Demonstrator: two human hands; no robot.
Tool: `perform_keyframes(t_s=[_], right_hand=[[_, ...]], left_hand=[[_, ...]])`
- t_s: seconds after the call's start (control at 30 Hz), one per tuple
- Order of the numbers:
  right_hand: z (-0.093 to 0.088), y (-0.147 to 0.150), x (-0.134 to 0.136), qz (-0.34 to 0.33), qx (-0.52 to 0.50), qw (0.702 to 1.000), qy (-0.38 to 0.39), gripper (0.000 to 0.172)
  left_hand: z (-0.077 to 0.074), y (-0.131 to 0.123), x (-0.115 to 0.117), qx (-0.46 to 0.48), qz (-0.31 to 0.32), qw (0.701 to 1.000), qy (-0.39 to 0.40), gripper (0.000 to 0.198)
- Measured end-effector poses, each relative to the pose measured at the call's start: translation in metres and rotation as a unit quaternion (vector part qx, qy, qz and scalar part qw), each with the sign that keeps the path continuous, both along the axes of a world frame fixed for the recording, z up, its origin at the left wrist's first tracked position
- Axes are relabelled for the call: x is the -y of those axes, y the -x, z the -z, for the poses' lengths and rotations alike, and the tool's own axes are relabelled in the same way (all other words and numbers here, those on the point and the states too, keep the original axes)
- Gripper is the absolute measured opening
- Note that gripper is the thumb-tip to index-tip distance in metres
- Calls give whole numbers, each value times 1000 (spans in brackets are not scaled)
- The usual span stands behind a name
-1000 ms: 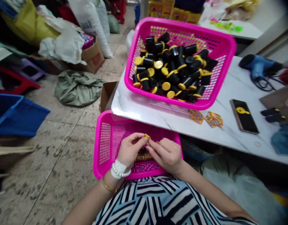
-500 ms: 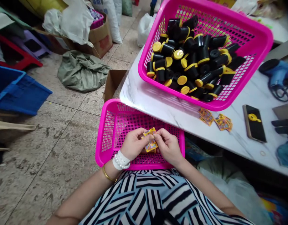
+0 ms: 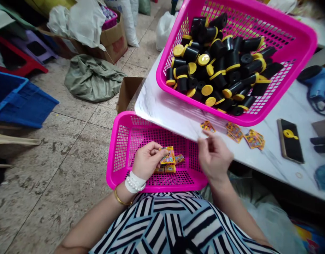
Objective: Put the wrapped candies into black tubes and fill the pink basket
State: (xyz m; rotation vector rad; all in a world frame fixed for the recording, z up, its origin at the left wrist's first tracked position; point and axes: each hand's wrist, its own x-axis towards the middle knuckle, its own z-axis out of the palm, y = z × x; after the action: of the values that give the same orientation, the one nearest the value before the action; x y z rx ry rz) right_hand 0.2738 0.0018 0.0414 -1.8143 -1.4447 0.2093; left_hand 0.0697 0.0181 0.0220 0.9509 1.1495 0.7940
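My left hand (image 3: 148,160) is closed, pinching a few small yellow printed labels (image 3: 167,155) between thumb and fingers above the lower pink basket (image 3: 117,151). Beneath them in that basket lie a yellow-wrapped cylinder (image 3: 166,169) and a smaller printed piece (image 3: 179,158). My right hand (image 3: 215,155) hovers at the table's front edge, slightly blurred, its fingers loosely bent and apart with nothing visible in them. Just beyond its fingertips a small printed label (image 3: 207,126) lies on the table. Two little piles of similar labels, a left pile (image 3: 234,132) and a right pile (image 3: 254,139), lie further right.
A large pink basket (image 3: 162,76) full of black cylinders with yellow caps stands on the marble-patterned table (image 3: 173,121). To the right are a phone (image 3: 291,148) with a yellow piece on it and a blue heat gun (image 3: 318,84). A blue crate (image 3: 24,102) stands left.
My right hand has left the labels and moved right to the table edge. A label now lies on the table there. My left hand keeps its labels, and the cylinder below shows more.
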Motion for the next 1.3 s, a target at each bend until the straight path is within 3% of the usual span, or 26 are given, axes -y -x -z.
perform_keyframes(t_s=[0.03, 0.1, 0.17, 0.23, 0.3, 0.43, 0.53, 0.7, 0.8, 0.87, 0.97, 1.17, 1.3], right_hand=[[1, 16, 8, -60, -88, 993, 51, 34], [4, 41, 19, -155, -234, 949, 147, 29], [9, 54, 22, -170, -308, 919, 179, 37], [14, 56, 20, -139, -327, 921, 161, 42], [15, 53, 17, -122, -323, 927, 144, 42], [14, 54, 16, -133, -303, 936, 123, 40], [12, 59, 17, -146, -271, 947, 92, 39], [13, 61, 17, -167, -193, 966, 37, 36], [15, 59, 17, -165, -160, 973, 20, 34], [17, 59, 16, -159, -153, 975, 19, 33], [17, 60, 17, -167, -142, 976, 14, 33], [15, 60, 18, -165, -134, 977, -7, 36], [16, 60, 19, -176, -131, 976, 5, 36]], left_hand=[[-1, -1, 0, -8, 4, 1000, -12, 22], [-2, -3, 1, -14, 9, 999, -37, 23], [-5, -2, 1, -12, -20, 998, -66, 22], [-11, 2, 4, -14, -72, 993, -95, 21], [-19, 9, 8, -31, -101, 987, -125, 20], [-33, 18, 17, -100, -73, 970, -210, 18], [-35, 17, 19, -117, -63, 961, -241, 15], [-27, 15, 17, -96, -56, 972, -208, 12], [-28, 15, 17, -88, -94, 971, -201, 12], [-30, 15, 17, -89, -108, 969, -203, 12], [-31, 14, 15, -81, -79, 975, -192, 12], [-21, 11, 15, -10, -111, 990, -90, 15], [-20, 9, 16, -6, -93, 989, -111, 15]])
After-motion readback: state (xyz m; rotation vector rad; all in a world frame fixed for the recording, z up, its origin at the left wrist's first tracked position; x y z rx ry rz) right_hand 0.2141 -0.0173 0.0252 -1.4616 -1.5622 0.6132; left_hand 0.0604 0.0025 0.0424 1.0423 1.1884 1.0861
